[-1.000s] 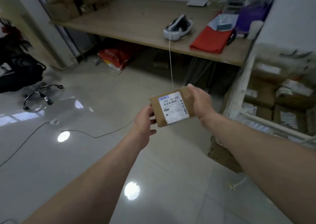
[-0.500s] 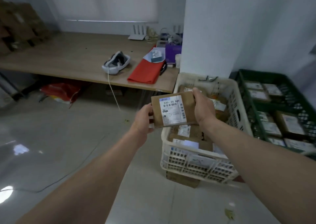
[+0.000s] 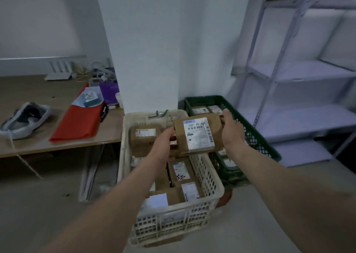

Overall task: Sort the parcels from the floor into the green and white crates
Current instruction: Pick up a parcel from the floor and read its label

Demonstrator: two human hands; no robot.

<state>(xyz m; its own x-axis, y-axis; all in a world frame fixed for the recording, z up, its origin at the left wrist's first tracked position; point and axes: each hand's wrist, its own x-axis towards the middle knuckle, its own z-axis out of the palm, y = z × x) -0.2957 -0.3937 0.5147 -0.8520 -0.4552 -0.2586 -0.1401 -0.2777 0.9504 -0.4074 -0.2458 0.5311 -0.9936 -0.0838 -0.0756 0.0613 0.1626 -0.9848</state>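
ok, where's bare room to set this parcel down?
Free: floor right of the white crate, before the green crate; desk between headset and wall. Crowded: white crate, packed with parcels; green crate shows parcels at both ends, middle hidden by the held parcel.

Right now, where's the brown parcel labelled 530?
In the centre of the head view, the parcel is held between the left hand and right hand, above the white crate's right rim, beside the green crate.

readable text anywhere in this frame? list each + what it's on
"530- D5 A68" (D may be 0): white label on the held parcel.
Barcode and fine print on that label: too small to read.
Labels inside the white crate and green crate: blurred, unreadable.
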